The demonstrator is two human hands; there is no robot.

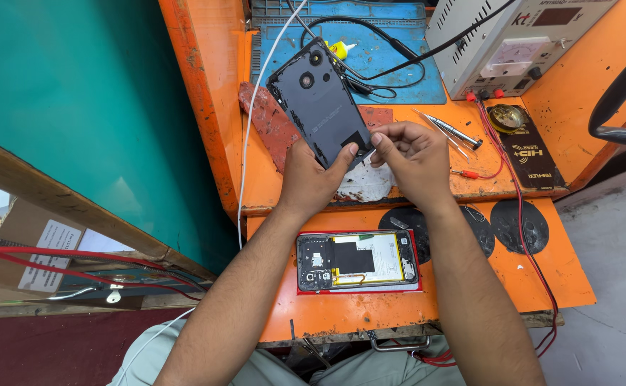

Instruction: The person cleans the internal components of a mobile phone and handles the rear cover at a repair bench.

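Note:
My left hand point(311, 179) grips the lower end of a dark phone back cover point(320, 100), held tilted up over the orange bench with its inner side toward me. My right hand point(413, 159) pinches at the cover's lower right corner, fingers closed on a small thin piece there that I cannot make out. Below both hands, an opened phone body point(356, 261) lies flat on a red mat, its battery and circuit board exposed.
Screwdrivers point(450, 130) lie right of my hands. A grey bench power supply point(513, 43) stands at the back right with red wires point(524, 214) trailing down. A blue work mat point(391, 61) with black cables lies behind. A white cable point(245, 164) hangs at left.

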